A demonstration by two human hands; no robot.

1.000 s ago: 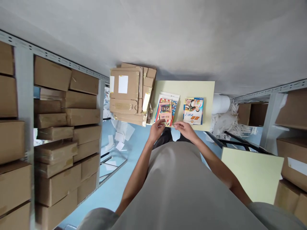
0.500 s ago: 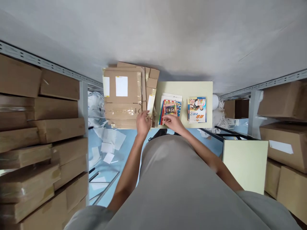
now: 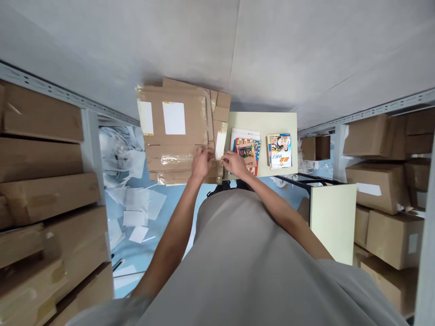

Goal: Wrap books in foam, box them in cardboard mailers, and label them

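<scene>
The stack of flattened cardboard covers the tabletop from its left end, its creases running parallel to the near edge; the narrow flap on its right, with an oblong white label, has its long axis running from far to near. The left hand bends its fingers narrowly over the near right corner of the cardboard; the right hand brings thumb and forefinger close together just beside the flap. Whether either grips anything, I cannot tell. Shiny tape crosses the matte brown board; glossy books lie to the right.
</scene>
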